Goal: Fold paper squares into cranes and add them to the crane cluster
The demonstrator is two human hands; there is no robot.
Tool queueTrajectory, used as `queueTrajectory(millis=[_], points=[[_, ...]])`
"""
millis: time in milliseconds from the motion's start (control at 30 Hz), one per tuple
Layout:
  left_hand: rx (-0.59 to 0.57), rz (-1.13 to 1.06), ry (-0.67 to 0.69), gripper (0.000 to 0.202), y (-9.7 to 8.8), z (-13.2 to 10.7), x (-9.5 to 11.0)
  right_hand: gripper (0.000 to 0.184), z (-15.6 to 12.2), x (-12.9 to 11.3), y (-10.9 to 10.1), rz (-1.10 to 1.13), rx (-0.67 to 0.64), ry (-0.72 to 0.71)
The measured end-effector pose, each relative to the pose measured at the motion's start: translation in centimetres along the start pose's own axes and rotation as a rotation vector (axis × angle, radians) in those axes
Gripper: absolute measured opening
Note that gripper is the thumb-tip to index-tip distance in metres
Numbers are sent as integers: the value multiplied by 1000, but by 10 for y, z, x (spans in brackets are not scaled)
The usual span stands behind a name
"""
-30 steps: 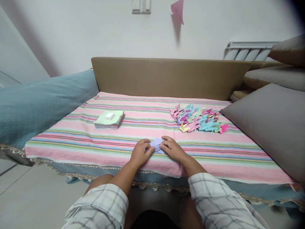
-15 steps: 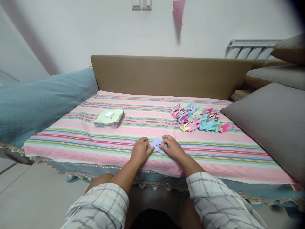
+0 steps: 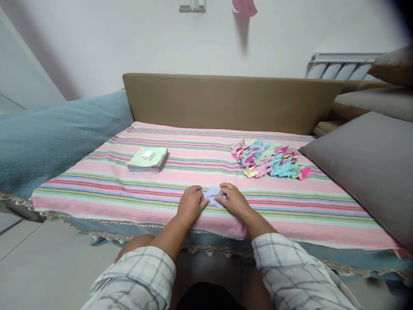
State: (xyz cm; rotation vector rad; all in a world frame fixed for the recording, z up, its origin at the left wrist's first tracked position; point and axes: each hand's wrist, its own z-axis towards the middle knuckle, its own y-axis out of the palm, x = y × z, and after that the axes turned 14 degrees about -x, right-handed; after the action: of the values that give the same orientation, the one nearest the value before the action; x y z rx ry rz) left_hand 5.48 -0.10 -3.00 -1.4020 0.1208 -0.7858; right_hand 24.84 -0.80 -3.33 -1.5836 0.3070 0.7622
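A small piece of lavender origami paper (image 3: pixel 213 192), partly folded, lies on the striped cloth near its front edge. My left hand (image 3: pixel 191 204) pinches its left side, thumb and fingertips closed on the paper. At the right side my right hand (image 3: pixel 235 201) grips it the same way, with the thumb over the folded layers. Fingers cover both ends of the paper, so the exact folds there are hidden.
Folded paper cranes (image 3: pixel 271 160) in several colours lie in rows to the right. A paper stack (image 3: pixel 146 165) with a small white block (image 3: pixel 148 155) on top sits at the left. Grey cushions (image 3: pixel 364 172) fill the right end; a brown backrest (image 3: pixel 226 103) stands behind.
Both hands stay almost in place on the lavender paper, with its upper flap shifted slightly. The pink paper on the wall has swung to another angle.
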Motion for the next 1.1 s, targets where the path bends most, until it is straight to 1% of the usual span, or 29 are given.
queueTrajectory(millis=[100,200,367,433,500,567,700,800,933,1100], points=[[57,10,105,3,1,-3,2,12,1,2,2,11,15,-2],[28,39,198,15,2,-6,4,13,2,3,4,20,23,-11],[-101,48,140,14,2,-8,9,12,1,5,0,75,31,-51],[-122,36,123,16,2,-7,9,12,-1,6,-5,116,23,-68],[-107,5,81,19,3,-6,9,13,-3,9,-9,140,14,-60],[-85,1,80,19,5,-5,6,13,-4,12,-12,140,8,-37],[-61,164,266,20,8,-4,0,10,-5,13,-15,120,7,-2],[-31,266,317,20,11,-5,0,9,-5,11,-15,106,3,12],[-9,339,288,18,14,-10,8,8,-5,11,-15,66,1,8],[-31,355,246,23,10,-19,20,8,-4,14,-12,23,10,0]])
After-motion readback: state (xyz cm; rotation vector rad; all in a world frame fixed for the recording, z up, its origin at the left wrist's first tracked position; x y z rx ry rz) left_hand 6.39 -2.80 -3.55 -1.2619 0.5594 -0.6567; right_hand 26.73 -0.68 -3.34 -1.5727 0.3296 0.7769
